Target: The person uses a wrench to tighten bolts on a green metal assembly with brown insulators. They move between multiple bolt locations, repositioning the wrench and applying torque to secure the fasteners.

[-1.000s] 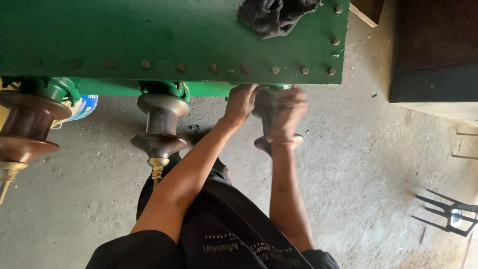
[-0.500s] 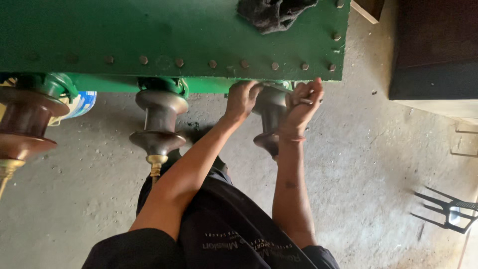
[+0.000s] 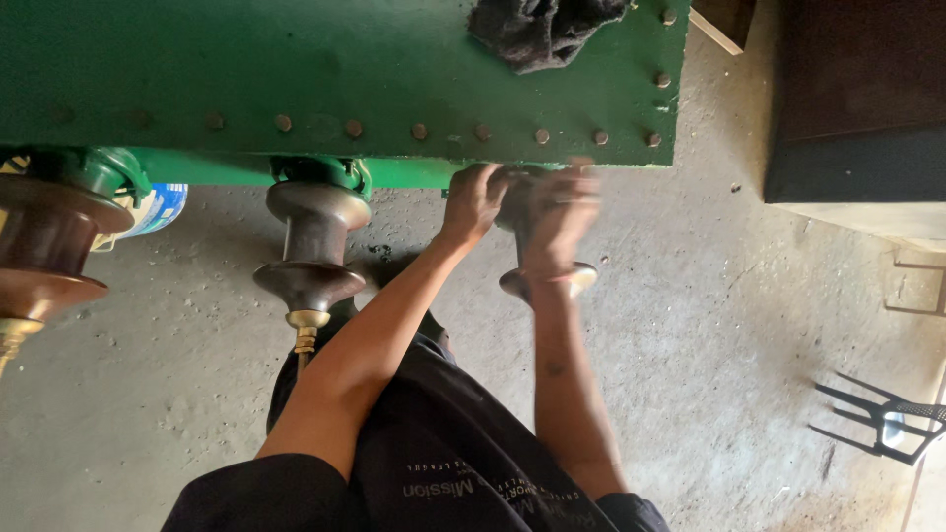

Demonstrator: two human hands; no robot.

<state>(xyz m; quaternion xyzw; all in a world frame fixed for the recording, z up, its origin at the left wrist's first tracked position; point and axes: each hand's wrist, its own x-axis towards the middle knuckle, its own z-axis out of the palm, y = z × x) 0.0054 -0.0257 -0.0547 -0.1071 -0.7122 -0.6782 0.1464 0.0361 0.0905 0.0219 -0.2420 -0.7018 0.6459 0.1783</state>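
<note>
From the head camera looking down, the person is standing against a big green metal tank [image 3: 325, 69] with a row of rivets along its lower edge, and both bare arms are reaching up to a brown insulator [image 3: 545, 279] sticking out from under that edge, towards the right end. The left hand [image 3: 475, 200] is curling around the top of the insulator where it is meeting the tank, fingers wrapped and closed on it. The right hand [image 3: 560, 215] is lying over the insulator's body just beside the left, blurred, so I cannot tell how firmly it is gripping. A second insulator [image 3: 310, 256] is hanging to the left, with a third [image 3: 49, 246] at the frame's edge. A dark rag [image 3: 542, 28] is lying on the tank, above the hands. Grey concrete floor [image 3: 709, 325] is spreading underneath.
</note>
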